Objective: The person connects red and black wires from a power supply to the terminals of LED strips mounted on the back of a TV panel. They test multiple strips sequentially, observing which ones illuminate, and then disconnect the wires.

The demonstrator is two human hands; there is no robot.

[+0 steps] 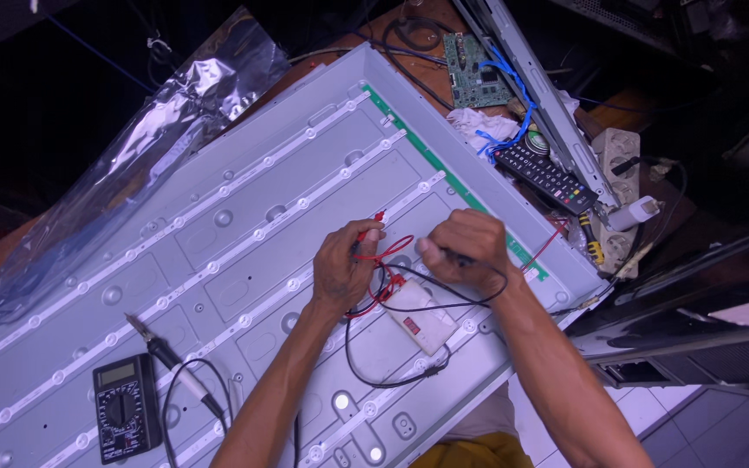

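Left hand [346,264] grip closed on thin red probe [369,227], right hand [465,251] grip closed on black probe [457,257], tips angled onto grey metal backlight panel [218,217] for contact; white rectangular tester box [420,316] lies just below both grips.

Left hand [346,264] grips red probe [372,224]; right hand [465,251] grips black probe [457,257], both over white panel [218,234]. White tester [420,318] lies between wrists.
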